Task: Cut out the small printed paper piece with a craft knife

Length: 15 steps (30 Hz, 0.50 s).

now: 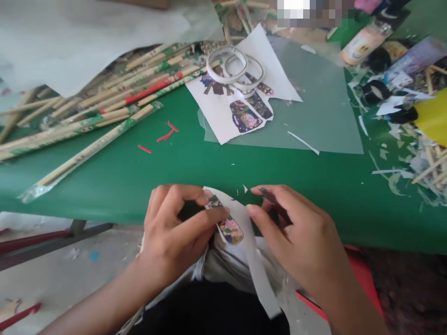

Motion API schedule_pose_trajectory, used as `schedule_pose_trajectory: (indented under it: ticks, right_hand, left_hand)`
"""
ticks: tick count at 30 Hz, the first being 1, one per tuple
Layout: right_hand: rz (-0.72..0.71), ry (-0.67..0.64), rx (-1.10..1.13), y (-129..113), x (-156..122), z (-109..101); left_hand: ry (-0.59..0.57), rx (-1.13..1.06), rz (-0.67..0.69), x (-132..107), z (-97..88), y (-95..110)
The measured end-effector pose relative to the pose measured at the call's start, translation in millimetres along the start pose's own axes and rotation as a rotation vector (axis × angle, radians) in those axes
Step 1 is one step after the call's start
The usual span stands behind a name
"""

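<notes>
At the near edge of the table, my left hand (181, 228) is closed on a paper cutout (233, 231) with a dark floral pattern, its fingers pressing on the printed side. A curved white paper strip (257, 270) runs beside the cutout and hangs down over my lap. Just right of it is my right hand (293, 228), with its fingers curled around a dark thin tool (274, 199) that is mostly hidden, so I cannot tell its kind. The right thumb tip is close to the strip; whether it touches is unclear.
Two white tape rolls (226, 65) lie on a printed paper sheet (223, 132) at the back. Wrapped chopsticks (101, 144) are heaped at left. Paper scraps (394, 172), sticks and a small bottle (365, 44) clutter the right. Red bits (167, 134) lie on the green tabletop (167, 163).
</notes>
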State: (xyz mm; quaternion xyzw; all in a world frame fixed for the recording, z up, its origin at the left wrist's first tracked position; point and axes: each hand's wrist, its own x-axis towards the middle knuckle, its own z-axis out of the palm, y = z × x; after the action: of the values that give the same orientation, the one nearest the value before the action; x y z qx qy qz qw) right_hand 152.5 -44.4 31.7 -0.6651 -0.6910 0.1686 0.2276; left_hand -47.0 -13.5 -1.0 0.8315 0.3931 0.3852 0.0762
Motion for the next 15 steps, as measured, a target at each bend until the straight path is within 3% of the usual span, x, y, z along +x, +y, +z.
schedule_pose_trajectory:
  ticks: [5,8,11,15]
  right_hand:
    - [0.167,-0.186,0.611,-9,1,-7]
    - [0.153,-0.135,0.750,-15,2,-6]
    - [0.105,-0.037,0.763,-17,1,-4]
    - [0.048,-0.037,0.767,-18,-5,-3]
  left_hand:
    - [0.050,-0.315,-0.040,4,-4.7,10]
    - [0.013,-0.441,-0.096,6,-9.4,17]
    - [-0.077,-0.640,-0.338,9,-16.6,24]
    - [-0.171,-0.982,-0.720,15,-23.0,29]
